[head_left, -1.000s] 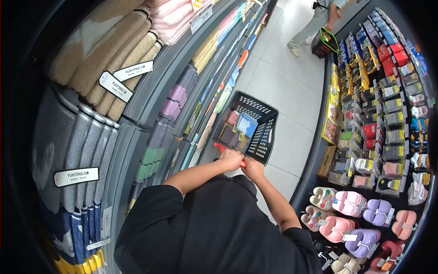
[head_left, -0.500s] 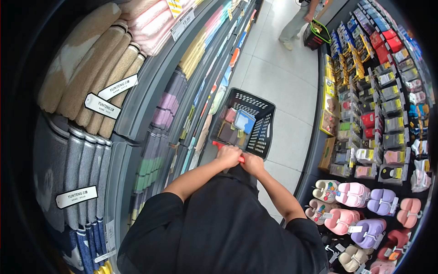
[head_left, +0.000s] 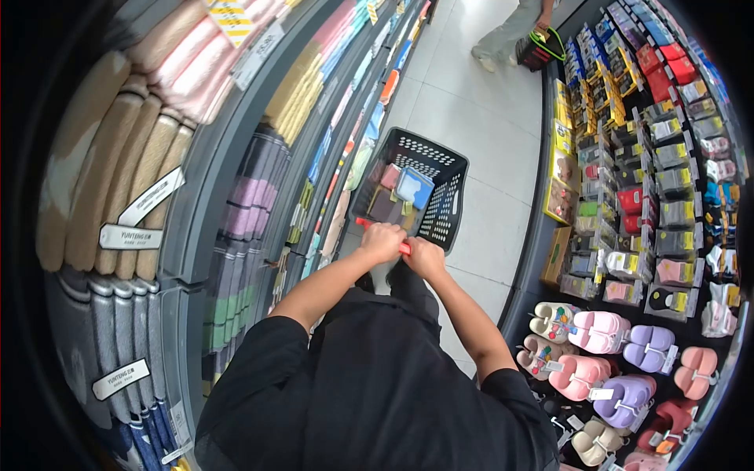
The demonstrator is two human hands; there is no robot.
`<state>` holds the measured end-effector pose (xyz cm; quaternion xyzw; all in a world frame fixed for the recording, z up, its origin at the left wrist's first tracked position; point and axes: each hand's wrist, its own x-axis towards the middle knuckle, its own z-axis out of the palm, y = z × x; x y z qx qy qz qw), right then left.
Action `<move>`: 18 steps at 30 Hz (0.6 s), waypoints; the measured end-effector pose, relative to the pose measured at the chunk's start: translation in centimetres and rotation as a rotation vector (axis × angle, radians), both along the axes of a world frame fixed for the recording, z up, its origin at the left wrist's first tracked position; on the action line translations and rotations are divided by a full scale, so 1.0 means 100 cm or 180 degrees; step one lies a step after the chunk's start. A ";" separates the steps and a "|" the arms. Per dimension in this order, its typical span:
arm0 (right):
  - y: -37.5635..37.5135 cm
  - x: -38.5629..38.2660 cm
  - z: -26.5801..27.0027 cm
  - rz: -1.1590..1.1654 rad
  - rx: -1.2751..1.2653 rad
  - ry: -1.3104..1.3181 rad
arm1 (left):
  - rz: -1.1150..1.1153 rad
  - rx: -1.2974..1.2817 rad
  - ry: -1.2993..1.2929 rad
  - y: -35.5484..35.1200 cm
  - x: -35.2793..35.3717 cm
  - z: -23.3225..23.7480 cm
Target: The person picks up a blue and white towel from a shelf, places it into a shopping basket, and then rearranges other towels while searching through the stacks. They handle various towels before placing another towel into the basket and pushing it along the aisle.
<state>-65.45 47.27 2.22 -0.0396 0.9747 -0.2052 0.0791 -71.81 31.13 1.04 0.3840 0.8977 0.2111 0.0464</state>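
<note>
My left hand [head_left: 382, 242] is wrapped round the red handle [head_left: 364, 224] of a black shopping basket, and my right hand [head_left: 426, 257] grips the same handle just beside it. Beyond my hands stands the black basket [head_left: 455, 161], with perforated walls. Inside lie a blue pack [head_left: 414, 187], a pinkish item [head_left: 390, 176] and a dark brown item [head_left: 384, 206]; a small yellowish piece shows near them. The handle is partly hidden under my fingers.
Shelves of folded towels [head_left: 110, 165] line the left side. At right hang packaged goods [head_left: 628, 196], with several pairs of slippers [head_left: 601, 331] below. Ahead on the tiled floor [head_left: 455, 94], another person's hand holds a black basket [head_left: 536, 53] with a green handle.
The basket and my hands sit slightly higher and further left in view. The towel shelves have slid left and downward. The other person's basket has shifted slightly up and left.
</note>
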 end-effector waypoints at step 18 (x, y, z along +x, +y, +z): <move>0.092 -0.104 -0.008 0.0770 -0.0320 0.0131 | 0.0464 -0.0337 0.0368 0.079 -0.092 -0.005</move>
